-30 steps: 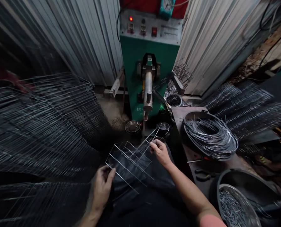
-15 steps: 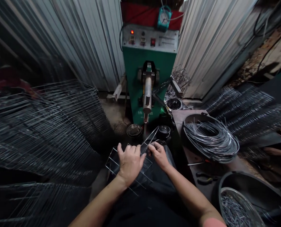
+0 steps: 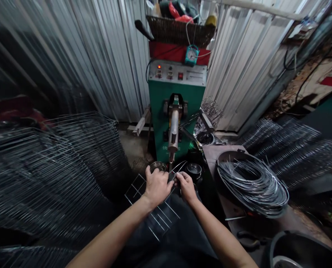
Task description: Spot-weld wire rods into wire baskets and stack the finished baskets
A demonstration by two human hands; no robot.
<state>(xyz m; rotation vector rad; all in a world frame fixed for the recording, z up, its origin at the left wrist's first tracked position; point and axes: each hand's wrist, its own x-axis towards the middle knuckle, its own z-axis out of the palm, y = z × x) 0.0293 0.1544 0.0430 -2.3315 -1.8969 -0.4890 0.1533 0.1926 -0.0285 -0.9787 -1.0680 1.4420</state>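
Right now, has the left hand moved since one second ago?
Yes: judged against the green machine, the left hand has moved rightward and closer to it.

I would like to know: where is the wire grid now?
In the head view, the wire grid is low, slightly left of centre, partly covered by the left hand, above the dark-clothed lap and nearer than the green machine.

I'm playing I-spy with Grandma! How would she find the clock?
Straight ahead stands a green machine. Above its grey control panel is a red band, with the clock before its right part. Unlike its red and grey surroundings, it's bright teal with a round dial.
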